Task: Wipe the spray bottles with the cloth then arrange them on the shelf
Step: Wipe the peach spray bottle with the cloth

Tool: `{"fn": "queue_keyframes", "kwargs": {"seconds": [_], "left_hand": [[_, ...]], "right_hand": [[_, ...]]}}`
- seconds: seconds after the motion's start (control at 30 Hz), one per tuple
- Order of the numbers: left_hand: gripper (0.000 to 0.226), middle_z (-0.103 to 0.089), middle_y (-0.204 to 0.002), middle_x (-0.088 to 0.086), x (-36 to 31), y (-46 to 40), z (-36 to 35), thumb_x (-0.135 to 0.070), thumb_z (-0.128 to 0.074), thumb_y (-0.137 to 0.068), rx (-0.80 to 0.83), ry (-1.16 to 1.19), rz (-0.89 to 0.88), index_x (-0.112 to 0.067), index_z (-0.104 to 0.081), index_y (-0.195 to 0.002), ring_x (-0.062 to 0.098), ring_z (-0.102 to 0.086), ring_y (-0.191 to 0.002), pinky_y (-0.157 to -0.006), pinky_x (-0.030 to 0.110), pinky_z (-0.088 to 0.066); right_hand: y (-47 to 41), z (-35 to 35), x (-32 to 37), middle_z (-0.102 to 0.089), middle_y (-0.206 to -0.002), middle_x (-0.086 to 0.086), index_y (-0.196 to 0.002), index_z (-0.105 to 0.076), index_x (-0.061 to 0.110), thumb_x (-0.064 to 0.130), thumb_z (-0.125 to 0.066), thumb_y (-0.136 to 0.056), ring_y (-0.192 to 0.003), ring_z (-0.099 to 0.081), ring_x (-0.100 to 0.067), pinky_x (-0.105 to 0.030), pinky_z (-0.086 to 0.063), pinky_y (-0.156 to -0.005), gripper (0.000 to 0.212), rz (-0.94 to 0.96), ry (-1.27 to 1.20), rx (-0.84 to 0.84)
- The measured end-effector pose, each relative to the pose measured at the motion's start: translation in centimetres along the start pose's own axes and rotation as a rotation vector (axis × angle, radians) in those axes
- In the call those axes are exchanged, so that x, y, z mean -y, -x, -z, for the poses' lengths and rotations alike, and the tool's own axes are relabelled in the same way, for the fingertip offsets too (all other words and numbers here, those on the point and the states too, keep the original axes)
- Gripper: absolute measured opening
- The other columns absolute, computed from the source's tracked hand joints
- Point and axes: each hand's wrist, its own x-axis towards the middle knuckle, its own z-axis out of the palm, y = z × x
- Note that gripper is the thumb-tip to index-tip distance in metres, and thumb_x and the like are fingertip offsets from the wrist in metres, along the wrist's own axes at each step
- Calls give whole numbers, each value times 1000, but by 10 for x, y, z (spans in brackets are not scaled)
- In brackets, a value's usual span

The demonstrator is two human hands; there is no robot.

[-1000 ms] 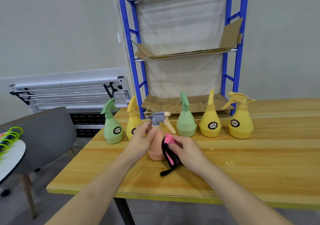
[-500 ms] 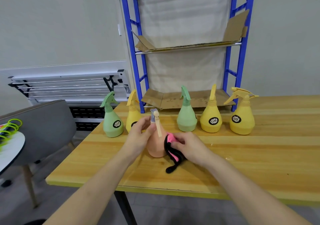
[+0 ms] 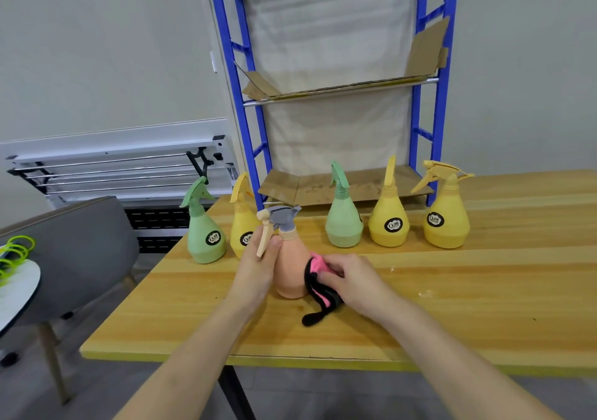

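Now the left hand (image 3: 258,267) has turned the gripped orange bottle (image 3: 290,267); the right hand (image 3: 352,282), clutching the cloth (image 3: 318,282), wipes a fresh side.

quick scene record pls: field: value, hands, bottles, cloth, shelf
left hand: grips the orange bottle at neck and side
right hand: presses the pink-black cloth on the orange bottle's side
orange bottle: upright on the table, grey trigger head
waiting bottles: five in a row behind, two green, three yellow
shelf: blue frame, cardboard liners, no bottles on it
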Motion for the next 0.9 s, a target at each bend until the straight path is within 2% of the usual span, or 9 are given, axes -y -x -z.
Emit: {"fn": "queue_keyframes", "kwargs": {"seconds": [0.13, 0.23, 0.27, 0.37, 0.5, 0.57, 0.67, 0.8, 0.9], "left_hand": [[22, -71, -105, -14, 4, 0, 2, -28, -46, -109, -5, 21, 19, -30, -61, -125, -7, -65, -96, -81, 11, -49], [30, -70, -116, 4, 14, 3, 1, -42, -51, -106, 10, 50, 18, -25, -65, -126, 17, -67, -108, -94, 33, -57], [36, -67, -118, 7, 17, 4, 0, -49, -55, -102, 2, 35, 0, -25, -66, -126, 19, -66, -110, -95, 36, -56], [40, -67, -117, 4, 17, 6, -2, -51, -60, -92, 17, -35, -45, -28, -68, -124, 15, -65, -109, -85, 17, -51], [31, -71, -118, -6, 13, 5, 3, -33, -59, -101, 35, -49, -49, -23, -64, -131, 5, -64, -109, -86, 10, -48], [25, -71, -121, -8, 17, 4, 6, -24, -55, -105, 10, -48, -37, -21, -65, -128, 4, -64, -111, -88, 11, -48], [29, -71, -117, -5, 22, 0, 10, -23, -49, -108, -9, -88, -10, -12, -65, -129, 5, -64, -107, -85, 13, -47], [29, -72, -117, -3, 22, -2, 12, -23, -47, -109, 9, -132, -14, -14, -65, -130, 8, -65, -108, -90, 25, -48], [26, -73, -115, -4, 20, 0, 12, -20, -47, -109, 38, -149, -42, -15, -66, -126, 13, -66, -110, -94, 30, -52]], "right_hand": [[-6, 6, 10, -75, -82, -3, -88, -74, 21, 27, -68, -101, -72, -62, -18, -38, -49, -67, 15, 16, 33, -4], [-12, 11, 23, -78, -89, 0, -100, -78, 22, 23, -67, -102, -80, -66, -11, -38, -54, -76, 12, 71, -62, -36], [-13, 13, 28, -80, -94, 2, -107, -80, 23, 21, -66, -103, -87, -70, -11, -35, -55, -81, 14, 89, -126, -41], [-17, 15, 38, -81, -101, 2, -117, -80, 20, 17, -66, -103, -98, -75, -16, -33, -58, -87, 19, 155, -260, -75], [-13, 3, 24, -78, -87, 12, -101, -79, 29, 18, -69, -102, -79, -69, -6, -31, -54, -76, 15, 169, -211, -82], [-7, -2, 10, -73, -76, 16, -87, -74, 37, 21, -71, -100, -71, -61, -3, -29, -48, -69, 21, 98, -111, -26], [-1, -5, -1, -75, -78, 11, -83, -74, 36, 23, -71, -98, -75, -64, -9, -33, -53, -74, 20, 2, 13, 10], [-6, -1, 9, -69, -72, 2, -86, -74, 21, 28, -69, -100, -65, -54, -9, -33, -44, -65, 16, 45, -22, -34], [-15, -2, 27, -72, -77, 1, -93, -76, 20, 28, -68, -98, -72, -61, -13, -35, -49, -71, 12, 140, -126, -109]]}}
